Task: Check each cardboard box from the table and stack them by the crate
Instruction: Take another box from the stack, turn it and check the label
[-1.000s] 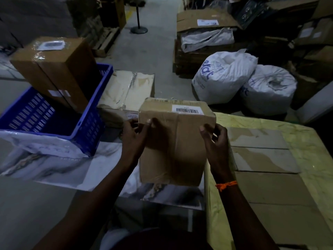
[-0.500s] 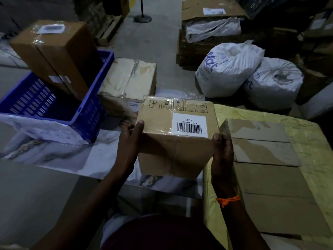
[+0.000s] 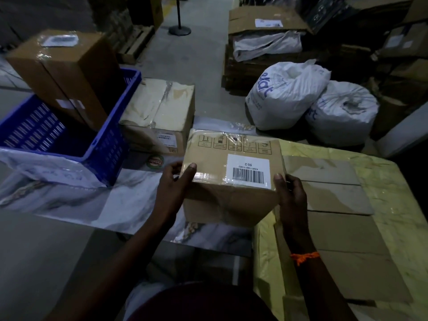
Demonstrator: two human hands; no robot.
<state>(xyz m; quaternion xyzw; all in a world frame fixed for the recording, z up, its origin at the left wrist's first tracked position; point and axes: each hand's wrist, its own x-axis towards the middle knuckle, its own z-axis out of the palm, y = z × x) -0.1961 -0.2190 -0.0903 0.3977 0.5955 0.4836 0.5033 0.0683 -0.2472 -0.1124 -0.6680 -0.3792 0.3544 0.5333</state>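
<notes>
A taped cardboard box (image 3: 234,167), barcode label up, is held between the left hand (image 3: 172,184) and right hand (image 3: 290,193), each gripping a side, above the table's (image 3: 393,195) near-left corner. To the left sits a blue crate (image 3: 111,144), a pale box (image 3: 159,110) just beside it.

Box (image 3: 231,179) held between both hands.
Left hand (image 3: 172,181) and right hand (image 3: 290,195) grip opposite sides; barcode label (image 3: 249,170) faces up.
</notes>
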